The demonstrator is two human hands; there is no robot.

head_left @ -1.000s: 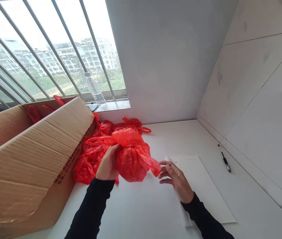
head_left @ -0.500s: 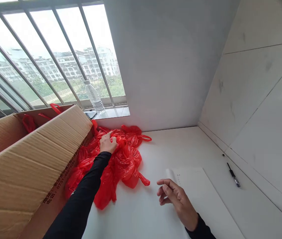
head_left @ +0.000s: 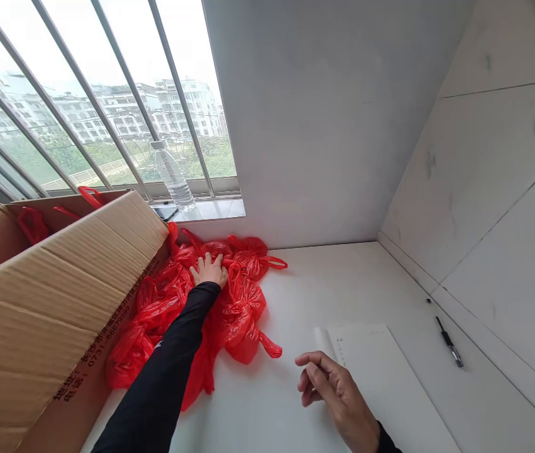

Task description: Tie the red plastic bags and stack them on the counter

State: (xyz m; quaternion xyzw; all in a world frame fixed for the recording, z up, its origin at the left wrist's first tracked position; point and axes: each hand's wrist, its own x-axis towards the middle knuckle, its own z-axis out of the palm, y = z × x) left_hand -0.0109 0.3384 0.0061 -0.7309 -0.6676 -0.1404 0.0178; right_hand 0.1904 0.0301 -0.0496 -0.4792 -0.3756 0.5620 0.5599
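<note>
A heap of knotted red plastic bags (head_left: 243, 314) lies on the white table beside the cardboard box. My left hand (head_left: 209, 272) rests on the heap with its fingers spread, touching the bags; what is inside them cannot be made out. Over the notebook's left edge, my right hand (head_left: 330, 390) hovers with its fingers loosely curled and apart, holding nothing. The open notebook (head_left: 375, 358) has a few small handwritten marks near its upper left corner.
The large open cardboard box (head_left: 73, 270) stands at the left, with red bag handles showing inside. On the windowsill are a clear water bottle (head_left: 173, 179) and a dark phone-like object (head_left: 166, 212). A black pen (head_left: 449, 343) lies at the right near the wall.
My left hand has shifted slightly and flattened, its fingers now spread on the bags. My right hand has lowered a little. The view has turned slightly.
</note>
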